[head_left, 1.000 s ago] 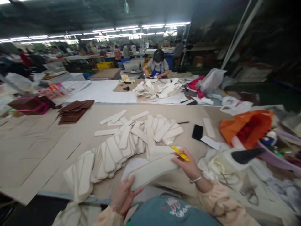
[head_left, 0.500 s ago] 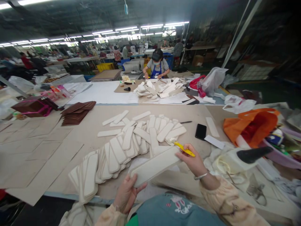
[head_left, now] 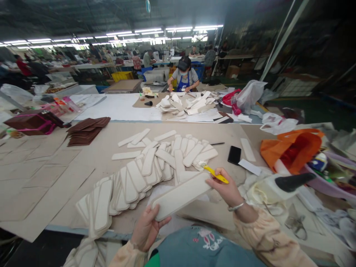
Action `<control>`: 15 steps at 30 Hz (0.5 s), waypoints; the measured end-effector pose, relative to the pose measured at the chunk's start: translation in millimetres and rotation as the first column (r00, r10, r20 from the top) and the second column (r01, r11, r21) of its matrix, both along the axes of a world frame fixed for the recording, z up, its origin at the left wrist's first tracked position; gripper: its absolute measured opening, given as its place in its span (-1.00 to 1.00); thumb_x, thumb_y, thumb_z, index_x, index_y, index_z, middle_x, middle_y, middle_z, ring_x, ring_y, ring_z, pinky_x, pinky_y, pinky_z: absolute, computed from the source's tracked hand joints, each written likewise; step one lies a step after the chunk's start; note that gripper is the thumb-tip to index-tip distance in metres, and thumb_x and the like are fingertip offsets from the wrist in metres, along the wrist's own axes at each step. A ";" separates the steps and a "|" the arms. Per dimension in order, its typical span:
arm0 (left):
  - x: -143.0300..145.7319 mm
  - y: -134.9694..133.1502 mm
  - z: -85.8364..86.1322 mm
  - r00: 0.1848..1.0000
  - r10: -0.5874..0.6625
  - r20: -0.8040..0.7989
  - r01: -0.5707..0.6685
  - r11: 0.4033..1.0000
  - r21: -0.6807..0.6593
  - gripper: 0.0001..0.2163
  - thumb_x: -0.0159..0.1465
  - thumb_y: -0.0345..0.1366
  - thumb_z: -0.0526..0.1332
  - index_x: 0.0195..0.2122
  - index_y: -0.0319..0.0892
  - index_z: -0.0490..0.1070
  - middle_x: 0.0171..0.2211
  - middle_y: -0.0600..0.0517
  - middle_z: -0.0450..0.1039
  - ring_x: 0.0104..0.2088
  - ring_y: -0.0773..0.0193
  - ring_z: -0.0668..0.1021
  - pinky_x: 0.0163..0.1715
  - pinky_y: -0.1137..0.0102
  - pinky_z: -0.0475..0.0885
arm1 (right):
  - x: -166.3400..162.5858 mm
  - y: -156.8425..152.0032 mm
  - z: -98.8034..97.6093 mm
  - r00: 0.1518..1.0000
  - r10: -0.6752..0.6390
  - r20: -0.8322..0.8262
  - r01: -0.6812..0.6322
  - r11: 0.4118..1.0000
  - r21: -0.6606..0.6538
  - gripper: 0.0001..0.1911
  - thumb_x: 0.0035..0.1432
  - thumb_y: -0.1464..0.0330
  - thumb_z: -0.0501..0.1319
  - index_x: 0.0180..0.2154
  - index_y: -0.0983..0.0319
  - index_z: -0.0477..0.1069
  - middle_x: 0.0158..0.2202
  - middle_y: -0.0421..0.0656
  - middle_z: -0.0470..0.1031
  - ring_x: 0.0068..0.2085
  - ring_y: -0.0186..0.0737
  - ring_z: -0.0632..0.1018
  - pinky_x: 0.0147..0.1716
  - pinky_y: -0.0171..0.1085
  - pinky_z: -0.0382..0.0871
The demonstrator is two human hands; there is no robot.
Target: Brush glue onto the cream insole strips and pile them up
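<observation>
My left hand [head_left: 146,228] grips the near end of a long cream padded strip [head_left: 180,194], which slants up to the right above the table edge. My right hand [head_left: 225,187] steadies the strip's far end with its fingers and pinches a yellow-handled brush [head_left: 214,172], whose bristle tip points left over the strip. Just beyond lies a fanned heap of several matching cream strips [head_left: 147,168] on the cardboard-covered table [head_left: 55,170].
A black phone [head_left: 234,154] and a loose strip [head_left: 247,149] lie right of the heap. An orange bag [head_left: 292,148] and cluttered cloths fill the right side. Brown pieces [head_left: 87,129] are stacked at left. A person [head_left: 183,76] works at the far table.
The strip has risen slightly and tilted more steeply, and my right hand with the brush has shifted a little up and right. The view has swayed slightly.
</observation>
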State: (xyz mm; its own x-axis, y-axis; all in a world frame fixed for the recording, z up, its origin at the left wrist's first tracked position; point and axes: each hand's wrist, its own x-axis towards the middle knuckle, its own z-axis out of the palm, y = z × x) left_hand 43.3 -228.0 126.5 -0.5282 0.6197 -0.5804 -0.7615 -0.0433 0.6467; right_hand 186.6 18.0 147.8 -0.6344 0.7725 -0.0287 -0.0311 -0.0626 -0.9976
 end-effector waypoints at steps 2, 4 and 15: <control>-1.7 -2.4 2.6 0.999 -0.027 0.031 0.026 0.999 0.041 -0.71 0.12 -0.26 0.22 -0.11 -0.12 0.34 -0.10 -0.03 0.43 -0.19 0.16 0.50 -0.29 0.21 0.48 | 0.5 1.1 -1.1 1.000 -0.017 0.010 0.017 1.000 0.009 -0.58 -0.19 0.26 0.37 -0.41 0.16 0.12 -0.50 -0.34 0.26 -0.47 -0.39 0.34 -0.49 -0.42 0.24; -5.3 -4.3 6.3 0.992 -0.083 0.090 0.074 0.992 0.099 -0.67 0.16 -0.12 0.15 -0.11 -0.17 0.36 -0.11 -0.08 0.44 -0.19 0.11 0.50 -0.30 0.20 0.46 | 1.0 3.0 -2.2 0.999 -0.035 0.016 0.035 0.999 0.012 -0.58 -0.21 0.27 0.38 -0.42 0.16 0.14 -0.49 -0.33 0.28 -0.43 -0.37 0.36 -0.46 -0.42 0.25; -31.5 5.3 6.9 0.927 -0.328 -0.181 0.336 0.942 0.016 -0.71 -0.09 -0.20 0.37 -0.37 -0.25 0.47 -0.47 -0.01 0.49 -0.50 0.31 0.46 -0.49 0.48 0.27 | -19.3 4.3 3.1 0.998 0.054 0.039 -0.055 0.998 0.024 -0.54 -0.24 0.22 0.39 -0.41 0.16 0.14 -0.45 -0.26 0.35 -0.35 -0.26 0.44 -0.41 -0.36 0.32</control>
